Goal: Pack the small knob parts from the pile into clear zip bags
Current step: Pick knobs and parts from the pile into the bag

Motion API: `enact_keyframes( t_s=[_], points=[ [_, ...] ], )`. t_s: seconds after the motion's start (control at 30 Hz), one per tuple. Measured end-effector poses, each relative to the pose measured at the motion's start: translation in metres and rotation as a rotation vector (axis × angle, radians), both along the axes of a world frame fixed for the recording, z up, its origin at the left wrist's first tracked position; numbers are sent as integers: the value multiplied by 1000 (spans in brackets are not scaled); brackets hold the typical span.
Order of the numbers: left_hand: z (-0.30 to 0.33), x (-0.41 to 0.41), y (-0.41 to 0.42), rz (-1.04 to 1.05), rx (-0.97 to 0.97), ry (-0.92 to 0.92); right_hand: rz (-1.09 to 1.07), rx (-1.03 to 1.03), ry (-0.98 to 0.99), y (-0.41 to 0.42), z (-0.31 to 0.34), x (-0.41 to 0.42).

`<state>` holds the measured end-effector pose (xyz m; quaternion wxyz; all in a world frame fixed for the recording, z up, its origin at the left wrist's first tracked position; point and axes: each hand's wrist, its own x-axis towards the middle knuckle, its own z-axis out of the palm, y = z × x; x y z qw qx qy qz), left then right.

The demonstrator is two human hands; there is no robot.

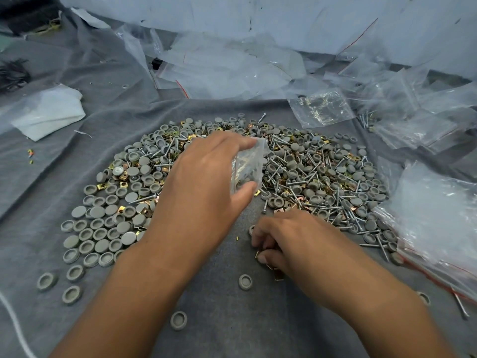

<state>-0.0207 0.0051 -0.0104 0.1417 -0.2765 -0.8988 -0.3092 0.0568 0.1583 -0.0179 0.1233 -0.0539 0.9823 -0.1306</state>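
A wide pile of small grey round knob parts (134,192), mixed with silver screws (304,177) and brass square clips, spreads over the grey cloth. My left hand (204,187) holds a small clear zip bag (247,166) between thumb and fingers above the pile's middle; the bag has a few parts inside. My right hand (289,241) sits low on the cloth at the pile's near edge, its curled fingers pinching small brass clips (273,267).
Heaps of empty clear zip bags (232,65) lie at the back and along the right side (436,218). A folded white cloth (49,112) lies at the left. Loose grey knobs (178,320) are scattered on the near cloth. A white cord (15,329) runs at the bottom left.
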Motion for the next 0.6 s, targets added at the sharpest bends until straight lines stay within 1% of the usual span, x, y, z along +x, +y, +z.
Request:
enact_keyframes(
  t_s=[0.07, 0.17, 0.27, 0.3, 0.33, 0.37, 0.43, 0.47, 0.53, 0.6],
  points=[
    [0, 0, 0, 0, -1, 1, 24, 15, 7, -1, 1, 0],
    [0, 0, 0, 4, 2, -5, 50, -29, -8, 2, 0, 0],
    [1, 0, 0, 3, -8, -5, -11, -200, -31, 12, 3, 0],
    [1, 0, 0, 2, -11, -3, -61, -271, 2, 16, 5, -1],
    [1, 0, 0, 1, -13, -2, -116, -354, 81, 18, 7, -1],
    [2, 1, 0, 1, -14, 0, -173, -451, 211, 19, 9, -2],
    [2, 2, 1, 3, -22, 2, -243, -619, 539, 19, 11, -4],
    [2, 2, 2, 2, -25, 3, -239, -643, 671, 17, 12, -6],
    [1, 3, 3, -10, -26, 3, -199, -581, 823, 9, 10, -10],
    [0, 3, 4, -21, -28, -3, -161, -485, 891, 2, 5, -16]
  ],
)
